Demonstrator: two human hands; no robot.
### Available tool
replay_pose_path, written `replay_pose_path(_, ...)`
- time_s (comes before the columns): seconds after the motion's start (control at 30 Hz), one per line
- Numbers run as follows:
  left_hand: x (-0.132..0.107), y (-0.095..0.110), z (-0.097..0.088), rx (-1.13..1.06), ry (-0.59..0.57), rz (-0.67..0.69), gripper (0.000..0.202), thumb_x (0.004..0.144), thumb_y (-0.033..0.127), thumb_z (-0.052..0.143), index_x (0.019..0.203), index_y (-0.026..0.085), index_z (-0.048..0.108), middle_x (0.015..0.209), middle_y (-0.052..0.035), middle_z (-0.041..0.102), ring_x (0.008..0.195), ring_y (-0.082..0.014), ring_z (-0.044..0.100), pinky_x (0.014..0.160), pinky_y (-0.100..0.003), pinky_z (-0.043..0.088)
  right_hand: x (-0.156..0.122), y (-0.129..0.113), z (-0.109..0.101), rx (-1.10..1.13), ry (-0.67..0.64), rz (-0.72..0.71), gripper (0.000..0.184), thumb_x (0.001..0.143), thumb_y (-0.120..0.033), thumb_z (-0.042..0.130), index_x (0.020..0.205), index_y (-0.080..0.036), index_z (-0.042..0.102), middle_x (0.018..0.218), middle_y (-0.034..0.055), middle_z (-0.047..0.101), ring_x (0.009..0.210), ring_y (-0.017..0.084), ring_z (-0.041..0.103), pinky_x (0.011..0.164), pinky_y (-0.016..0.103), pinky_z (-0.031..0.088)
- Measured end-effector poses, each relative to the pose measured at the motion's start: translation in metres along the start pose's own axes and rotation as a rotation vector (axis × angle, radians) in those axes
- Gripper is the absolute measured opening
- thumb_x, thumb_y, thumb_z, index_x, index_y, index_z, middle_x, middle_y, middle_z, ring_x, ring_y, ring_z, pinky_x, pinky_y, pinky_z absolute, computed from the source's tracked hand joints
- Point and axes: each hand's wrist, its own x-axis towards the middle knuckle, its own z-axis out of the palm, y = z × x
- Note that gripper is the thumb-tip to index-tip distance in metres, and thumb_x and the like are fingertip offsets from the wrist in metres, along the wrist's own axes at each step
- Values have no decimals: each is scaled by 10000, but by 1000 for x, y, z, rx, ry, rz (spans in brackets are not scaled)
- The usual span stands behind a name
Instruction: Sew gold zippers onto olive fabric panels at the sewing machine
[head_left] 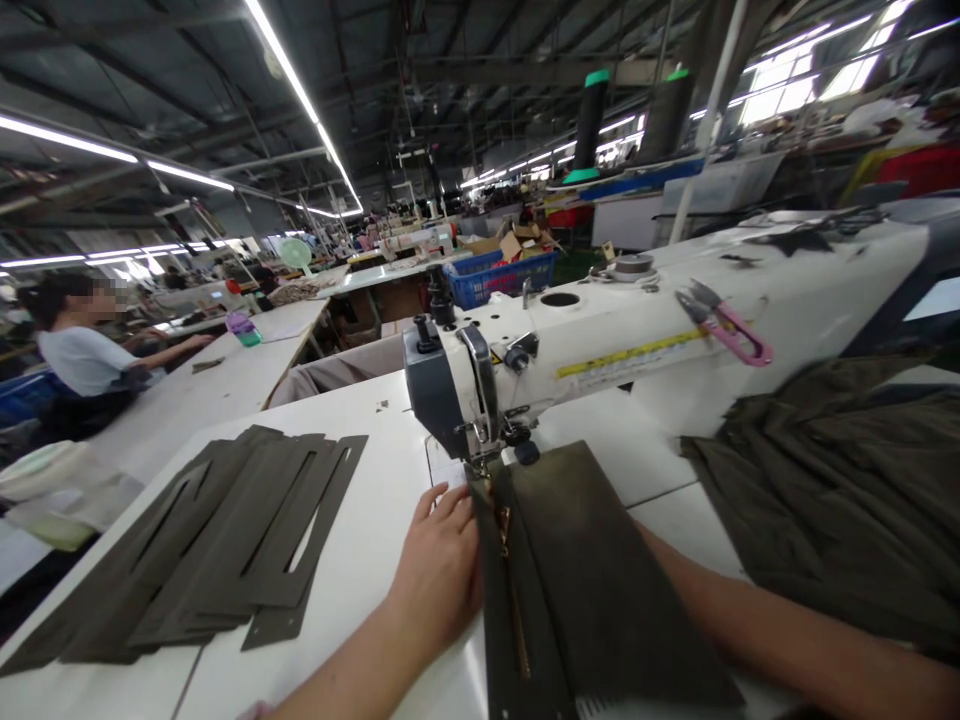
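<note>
My left hand (439, 565) rests at the left edge of an olive fabric panel (592, 590), fingers curled against it just in front of the sewing machine's presser foot (480, 465). A brass-toothed zipper (514, 610) runs along that edge up to the needle. My right forearm (780, 640) comes in from the lower right, and the hand at its end is hidden under the panel. A stack of olive cut pieces with long slots (225, 540) lies on the white table (367, 510) left of my left hand. Pink-handled thread snips (724, 325) sit on the machine arm (600, 340).
A heap of olive fabric (840, 500) lies to the right of the machine. Farther off stand a blue crate (499, 280), thread cones (589, 125) and more sewing machines. A co-worker (75, 350) sits at the neighbouring table on the left.
</note>
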Motion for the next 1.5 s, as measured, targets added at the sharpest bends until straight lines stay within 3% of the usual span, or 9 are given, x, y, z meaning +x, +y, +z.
replay_pose_path(0.1,2,3,4,37,27,-14,318,725,101,448,985,153,623,1052,-105,620,1093,-277,494,996,-509,296,19,0,-15,-97,-15,-10,268,875,-380,499,963,-160,625,946,52,630,867,207,589,722,325,494)
replay_pose_path(0.27,2,7,3,77,42,-21,301,718,100,436,956,129,620,1084,-128,610,1121,-294,472,986,-511,300,57,-4,-35,-472,-30,37,571,932,-427,179,793,-130,646,633,46,628,552,178,590,483,265,443)
replay_pose_path(0.37,2,5,4,76,43,-19,293,705,91,433,918,153,626,1095,-108,611,1120,-290,474,980,-513,301,65,-4,-34,-605,12,-44,440,901,-433,356,772,-152,670,693,44,646,644,187,602,594,275,446)
replay_pose_path(0.5,3,2,5,75,44,-7,240,654,96,454,801,167,630,1036,-101,627,1065,-288,507,959,-510,326,65,5,-29,-831,82,-141,287,886,-308,449,1013,-176,670,926,73,666,874,236,597,755,321,421)
replay_pose_path(0.67,5,4,5,103,53,2,231,662,102,454,809,132,630,931,-125,629,977,-284,541,925,-508,374,64,12,-28,-1027,112,-159,244,897,-232,464,860,-176,699,778,69,669,759,232,614,671,310,439)
replay_pose_path(0.77,1,6,5,95,101,-32,235,702,88,430,853,127,606,958,-127,612,959,-271,549,897,-503,416,59,-1,-19,-1111,144,-255,236,867,-125,462,996,-106,658,867,136,640,824,274,585,716,374,442)
replay_pose_path(0.97,-10,-5,16,85,241,-57,396,740,75,406,1125,80,499,1135,-179,553,1046,-262,546,837,-440,523,35,-16,30,-841,-65,-765,337,904,-147,346,1113,-30,584,1115,166,585,1053,240,522,925,365,441)
replay_pose_path(1.23,-3,-19,21,91,208,162,312,858,71,361,1057,106,598,1137,-153,598,1055,-243,579,891,-390,511,31,-10,40,-819,-203,-717,418,889,-136,307,1173,74,531,1222,231,512,1182,289,444,1028,400,358)
replay_pose_path(1.5,0,-12,16,136,155,142,289,845,98,369,1027,101,593,1104,-167,600,1028,-260,587,868,-408,524,32,-11,36,-836,-246,-733,426,881,-146,325,1189,76,517,1246,235,489,1192,295,432,1031,400,350)
